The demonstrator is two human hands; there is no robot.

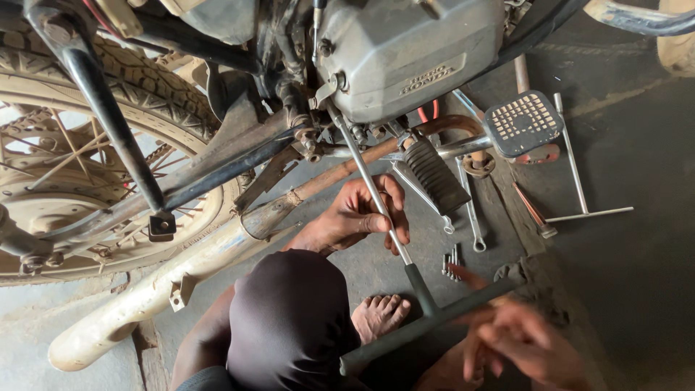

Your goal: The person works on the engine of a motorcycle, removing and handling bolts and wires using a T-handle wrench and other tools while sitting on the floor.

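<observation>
Head view: I see a T-wrench running on a slant from the engine cover at 12 o'clock down to its crossbar handle at 5 o'clock. Its tip sits on a fitting at the cover's lower left edge. My left hand is wrapped around the bare steel shaft about midway, fingers curled over it and thumb across. My right hand is at the crossbar's right end at 5 o'clock; it is blurred, so I cannot tell how firmly it grips or how far it is closed. Just at 3 o'clock of the shaft lies a small cluster of bolts on the floor. Above them, a ribbed footpeg hangs under the engine, with a spanner lying beside it. Further toward 3 o'clock, a brake pedal juts out, and a second T-wrench lies on the concrete. At 9 o'clock are the dusty wheel and the exhaust. A bare foot rests at 6 o'clock, just beside my dark-clad knee.
</observation>
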